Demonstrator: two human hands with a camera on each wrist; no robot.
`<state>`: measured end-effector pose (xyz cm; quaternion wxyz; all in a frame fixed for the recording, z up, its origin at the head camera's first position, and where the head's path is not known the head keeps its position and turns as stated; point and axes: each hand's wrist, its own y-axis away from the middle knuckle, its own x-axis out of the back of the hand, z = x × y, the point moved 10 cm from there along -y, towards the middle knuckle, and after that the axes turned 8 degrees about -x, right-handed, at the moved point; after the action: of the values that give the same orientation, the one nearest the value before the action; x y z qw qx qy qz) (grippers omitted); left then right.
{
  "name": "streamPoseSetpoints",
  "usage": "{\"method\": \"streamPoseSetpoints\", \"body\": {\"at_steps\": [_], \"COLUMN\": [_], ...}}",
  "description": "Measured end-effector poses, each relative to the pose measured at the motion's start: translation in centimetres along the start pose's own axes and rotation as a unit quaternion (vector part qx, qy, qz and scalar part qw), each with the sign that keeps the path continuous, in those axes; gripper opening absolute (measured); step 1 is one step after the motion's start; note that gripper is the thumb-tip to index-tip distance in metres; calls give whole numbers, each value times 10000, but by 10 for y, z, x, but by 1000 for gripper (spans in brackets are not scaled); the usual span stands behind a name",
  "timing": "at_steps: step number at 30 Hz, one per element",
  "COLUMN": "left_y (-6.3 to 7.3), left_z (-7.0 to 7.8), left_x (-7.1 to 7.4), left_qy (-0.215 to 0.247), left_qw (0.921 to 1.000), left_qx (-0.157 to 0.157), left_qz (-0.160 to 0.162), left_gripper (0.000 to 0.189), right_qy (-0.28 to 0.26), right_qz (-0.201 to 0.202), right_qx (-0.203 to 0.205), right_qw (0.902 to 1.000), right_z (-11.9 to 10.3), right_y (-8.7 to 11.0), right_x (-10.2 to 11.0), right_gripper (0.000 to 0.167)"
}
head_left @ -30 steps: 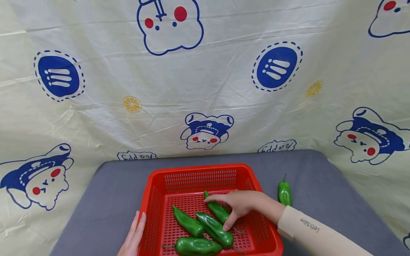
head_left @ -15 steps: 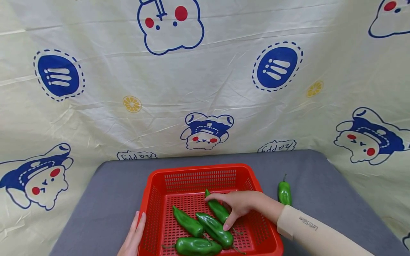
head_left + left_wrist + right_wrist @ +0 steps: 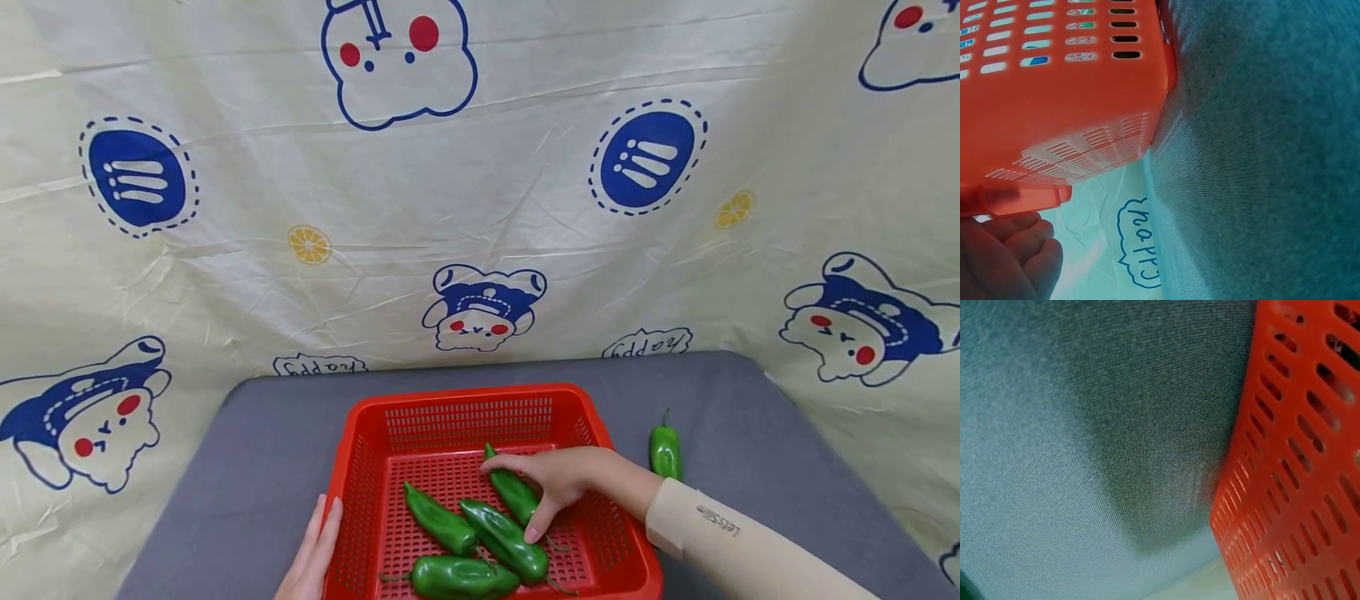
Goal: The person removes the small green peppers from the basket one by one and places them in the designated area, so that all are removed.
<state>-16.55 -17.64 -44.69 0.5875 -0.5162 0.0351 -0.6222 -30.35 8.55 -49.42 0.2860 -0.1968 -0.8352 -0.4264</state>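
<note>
Red plastic fills the middle of the action: a slotted rectangular basket (image 3: 468, 398) on the grey cloth-covered table (image 3: 251, 475), with four long green peppers inside. Right hand (image 3: 561, 479) reaching in over the right wall, and it's grasping the farthest pepper (image 3: 513, 493), fingers at the upper part, thumb round towards the stem end! That pepper slants, tip pointing to the back of the basket. The thumb crosses in front of its neighbour, the glossy middle pepper (image 3: 498, 533); whether it touches that one, I can't tell.

Just left of those two lies the third, the left pepper (image 3: 437, 518), tip up towards the far left. And down at the front, the near pepper (image 3: 459, 577) lies crosswise, stem to the left.

Over to the left hand (image 3: 311, 550): fingers nearly straight, resting against the outside of the left rim, clenched on nothing. The left wrist view has its fingertips right beside that rim.

Outside, to the right, one more, the lone pepper (image 3: 666, 452), on the table, stem pointing away, its near end behind the beige sleeve (image 3: 750, 550). Behind everything hangs a pale sheet (image 3: 517, 208) with blue cartoon prints.
</note>
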Motion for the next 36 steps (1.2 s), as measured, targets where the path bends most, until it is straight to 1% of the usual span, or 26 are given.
{"method": "streamPoseSetpoints", "body": {"at_steps": [2,4,10,16,20,23,25,27,29,33,36], "left_y": [0,0,1,2,0,1,1,2,2,3,4], "left_z": [1,1,0,-1,-1,-2,-2,-3,-4,-5,-7], "left_x": [0,1,1,2,1,0,1,1,2,2,2], "left_qy": [-1,-6,-31,-144,-155,-189,-276,-352,-432,-387,-337], "left_qw": [10000,10000,10000,9999,9999,9997,9993,9989,9984,9988,9989], "left_qx": [-34,-2,76,68,3,71,156,210,248,242,251], "left_qz": [16,11,-26,-9,-70,-156,-211,-245,-249,-191,-205], "left_gripper": [75,75,76,76,79,79,80,80,80,81,82], "right_qy": [-4,12,-75,-138,-411,-625,-698,-743,-771,-948,-1161], "right_qz": [-26,-20,110,386,619,723,821,940,1103,1398,1517], "right_qx": [-54,-120,-174,154,505,848,995,1063,1045,1061,1165], "right_qw": [10000,9999,9998,9990,9960,9918,9892,9871,9854,9799,9746], "right_z": [0,1,-1,-6,-13,-19,-23,-25,-27,-31,-32], "right_y": [-1,-1,0,3,8,14,19,24,30,43,52], "right_x": [-1,-1,1,10,17,20,22,24,28,37,43], "right_gripper": [96,98,96,94,91,91,91,92,93,94,94]}}
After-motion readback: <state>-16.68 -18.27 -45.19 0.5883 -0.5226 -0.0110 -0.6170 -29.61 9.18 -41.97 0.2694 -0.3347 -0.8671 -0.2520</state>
